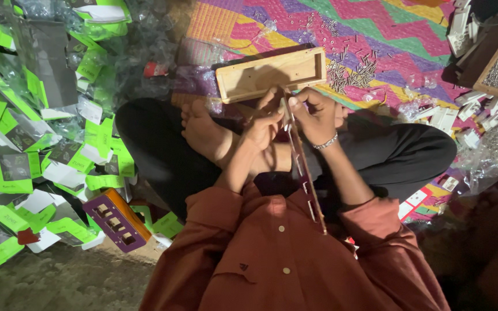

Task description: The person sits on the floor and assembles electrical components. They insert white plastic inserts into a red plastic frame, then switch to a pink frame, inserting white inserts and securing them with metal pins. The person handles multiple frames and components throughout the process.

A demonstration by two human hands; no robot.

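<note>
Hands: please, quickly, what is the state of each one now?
Left hand: closed, gripping the top of the long narrow plate.
Right hand: closed, pinching the same plate near its top.

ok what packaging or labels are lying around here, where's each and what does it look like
Flattened cartons: heaped on the left, bright green with grey and white panels.
Clear plastic bags: piled at top centre-left, crumpled and see-through.
Small red label: among those bags, rectangular.
Red and white cards: lower right beside the person's knee, small and flat.
Clear bag: right edge, holding small metal parts.
</note>
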